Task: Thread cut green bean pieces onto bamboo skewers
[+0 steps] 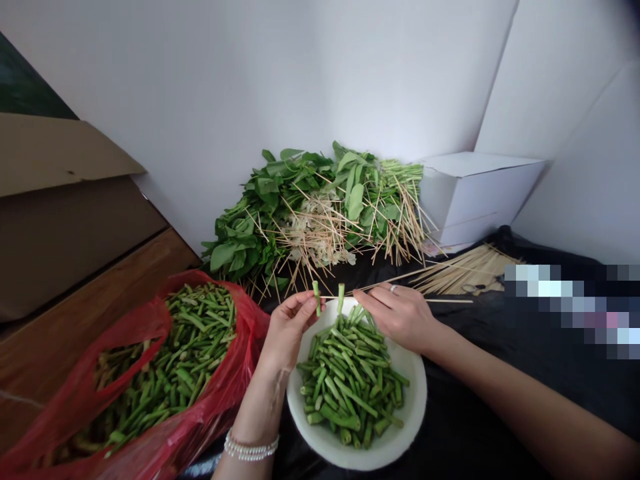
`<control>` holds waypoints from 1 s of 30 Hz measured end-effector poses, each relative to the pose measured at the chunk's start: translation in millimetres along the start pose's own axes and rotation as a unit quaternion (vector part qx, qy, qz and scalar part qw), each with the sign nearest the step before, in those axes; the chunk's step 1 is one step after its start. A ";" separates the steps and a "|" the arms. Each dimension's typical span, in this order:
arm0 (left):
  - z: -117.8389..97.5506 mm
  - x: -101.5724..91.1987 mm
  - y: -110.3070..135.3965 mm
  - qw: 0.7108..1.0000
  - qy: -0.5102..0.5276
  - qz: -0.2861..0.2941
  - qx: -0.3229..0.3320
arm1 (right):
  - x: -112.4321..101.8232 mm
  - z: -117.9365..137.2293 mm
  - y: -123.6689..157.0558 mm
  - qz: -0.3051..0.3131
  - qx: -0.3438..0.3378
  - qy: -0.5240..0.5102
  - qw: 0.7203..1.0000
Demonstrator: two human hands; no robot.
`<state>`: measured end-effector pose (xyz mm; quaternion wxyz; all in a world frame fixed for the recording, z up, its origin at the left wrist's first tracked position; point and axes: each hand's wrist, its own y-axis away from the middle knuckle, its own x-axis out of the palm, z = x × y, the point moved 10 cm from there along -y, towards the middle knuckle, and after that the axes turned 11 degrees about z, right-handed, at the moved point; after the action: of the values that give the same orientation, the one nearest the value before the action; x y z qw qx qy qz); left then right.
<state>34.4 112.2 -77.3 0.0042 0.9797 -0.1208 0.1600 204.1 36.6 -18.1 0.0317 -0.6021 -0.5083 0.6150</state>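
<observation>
My left hand (295,319) pinches a short green stem piece (317,299) upright between thumb and fingers. Level above the bowl, a thin wooden skewer (450,301) is held in my right hand (397,313), its fingers closed along it. Another stem piece (341,298) stands crosswise on the skewer between the two hands. The skewer's left end meets the piece in my left hand; whether it passes through, I cannot tell. Below both hands sits a white bowl (419,413), heaped with cut green stem pieces (350,383).
At left, a red plastic bag (250,333) holds more cut stems. Behind the bowl lie skewered leafy greens (270,187) with sticks poking forward. Loose skewers (465,267) lie on black sheeting (470,407) near a white box (480,193). A cardboard box (65,220) stands far left.
</observation>
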 end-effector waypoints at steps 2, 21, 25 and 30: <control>1.7 -0.4 -0.2 1.000 0.009 0.004 -0.005 | 0.2 1.0 0.9 -0.003 -0.002 -0.002 1.000; 3.3 24.4 1.9 0.982 -0.160 0.105 0.001 | -6.2 11.4 -1.1 -0.003 -0.015 0.009 1.000; -3.1 35.5 5.0 0.910 -0.381 0.153 0.059 | -12.0 -3.4 -1.0 -0.024 0.024 0.003 0.999; 1.1 46.5 10.7 0.863 -0.451 0.207 0.097 | -7.1 -4.9 -1.0 -0.012 0.020 -0.001 1.000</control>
<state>75.0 90.7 -64.0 -0.1786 0.8929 -0.2937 -0.2907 209.2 35.3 -11.2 0.0507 -0.5944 -0.5033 0.6251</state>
